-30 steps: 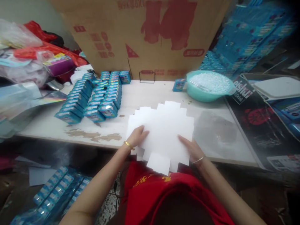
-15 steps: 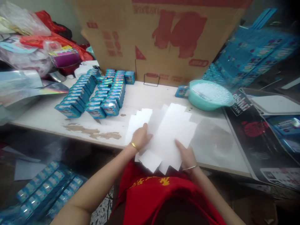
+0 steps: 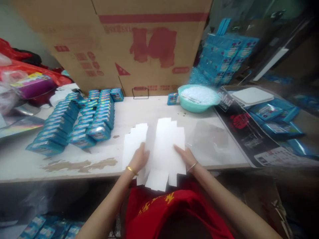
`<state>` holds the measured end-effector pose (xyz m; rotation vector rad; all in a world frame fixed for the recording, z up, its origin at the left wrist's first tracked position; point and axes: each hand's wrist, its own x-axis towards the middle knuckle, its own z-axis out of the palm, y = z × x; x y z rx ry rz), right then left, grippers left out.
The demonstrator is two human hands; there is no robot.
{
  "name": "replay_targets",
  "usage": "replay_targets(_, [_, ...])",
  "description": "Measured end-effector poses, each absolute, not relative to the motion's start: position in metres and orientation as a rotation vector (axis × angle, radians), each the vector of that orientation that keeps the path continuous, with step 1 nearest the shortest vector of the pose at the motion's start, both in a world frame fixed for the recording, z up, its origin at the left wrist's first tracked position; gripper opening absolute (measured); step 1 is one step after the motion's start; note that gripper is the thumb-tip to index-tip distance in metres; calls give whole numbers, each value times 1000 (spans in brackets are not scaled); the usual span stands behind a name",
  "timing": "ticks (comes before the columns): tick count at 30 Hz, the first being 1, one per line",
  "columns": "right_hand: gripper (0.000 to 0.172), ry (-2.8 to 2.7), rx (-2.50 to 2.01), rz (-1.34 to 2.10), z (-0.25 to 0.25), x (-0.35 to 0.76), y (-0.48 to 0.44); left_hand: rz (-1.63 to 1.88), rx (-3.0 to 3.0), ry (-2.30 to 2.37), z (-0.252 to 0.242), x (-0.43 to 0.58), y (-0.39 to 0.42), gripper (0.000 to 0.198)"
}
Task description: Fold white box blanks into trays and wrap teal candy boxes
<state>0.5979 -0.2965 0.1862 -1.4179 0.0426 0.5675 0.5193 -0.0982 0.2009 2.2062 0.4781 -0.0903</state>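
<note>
Both my hands are at a white, unfolded carton blank (image 3: 165, 139) with notched flaps, lying at the table's front edge before me. My left hand (image 3: 140, 158) grips its left part, fingers bent over the card, a gold bangle on the wrist. On the right edge, my right hand (image 3: 184, 156) holds the card, fingers partly hidden. A greyish strip runs between the blank's left and right parts; I cannot tell if they are one piece. The near flaps hang over the edge, above a red apron (image 3: 159, 205).
Rows of blue boxes (image 3: 58, 122) stand at left on the white table (image 3: 139, 109). A green basin (image 3: 196, 105) of white pellets sits at back right beside one blue box (image 3: 172, 99). Behind is a large cardboard carton (image 3: 107, 66); stacked blue packs (image 3: 224, 59) stand beyond.
The view has shifted, so the table appears farther left on its right side. The carton blank has turned straighter toward me, with both hands still on it.
</note>
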Motion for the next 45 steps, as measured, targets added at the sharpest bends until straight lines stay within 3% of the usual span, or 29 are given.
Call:
replay_targets(5, [30,-10,-1424,542,185,603,-304,-217,1814,450,203,514,-87,46])
replay_targets(8, [25,-57,-1461,537,181,607,-304,-284,1692,470,204,513,-91,41])
replay_targets(11, [29,-88,-1521,508,174,615,-303,-210,1726,495,209,513,-100,38])
replay_targets(19, [38,-136,-1743,381,165,616,-280,36,1961,264,239,511,-169,55])
replay_targets(23, [42,-129,-1724,423,167,611,-275,59,1944,222,240,511,-178,51])
replay_targets(30, [27,-100,-1474,629,192,622,-308,-135,1635,498,224,507,-119,29])
replay_targets(37, [19,-9,-1355,703,194,617,-310,-159,1481,617,206,510,-99,24])
replay_targets(45, [45,-24,-1496,507,186,604,-277,-117,1648,550,195,523,-128,39])
